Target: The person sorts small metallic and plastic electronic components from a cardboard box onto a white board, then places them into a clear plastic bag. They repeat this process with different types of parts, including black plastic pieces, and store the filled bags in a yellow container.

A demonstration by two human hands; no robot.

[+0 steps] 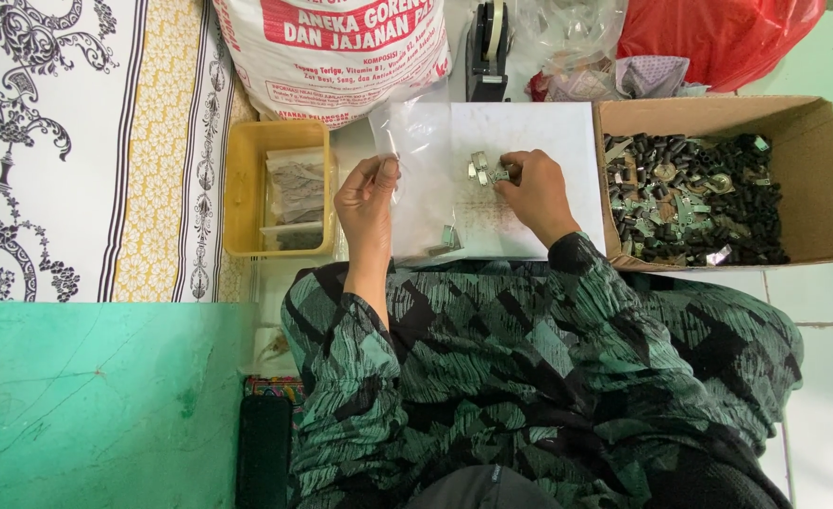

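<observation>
While the left hand [367,203] pinches a clear bag [414,151] open, the right hand [534,193] closes on metal clips [485,170] lying on a white sheet [529,179]; a few clips [446,238] look bagged; the box [817,179] at right holds many more; a yellow tray [242,188] and tape dispenser [488,52] crowd the floor.

The white sheet [529,141] offers bare surface along its upper and right portions, open to a hand from above. A clear plastic bag [416,151] covers its left part. To the right, the cardboard box [817,170] wall stands directly against the sheet edge. To the left, the yellow tray [239,188] sits just beside. Behind, a tape dispenser [487,47] and a large white sack [331,57] close off the far side.
</observation>
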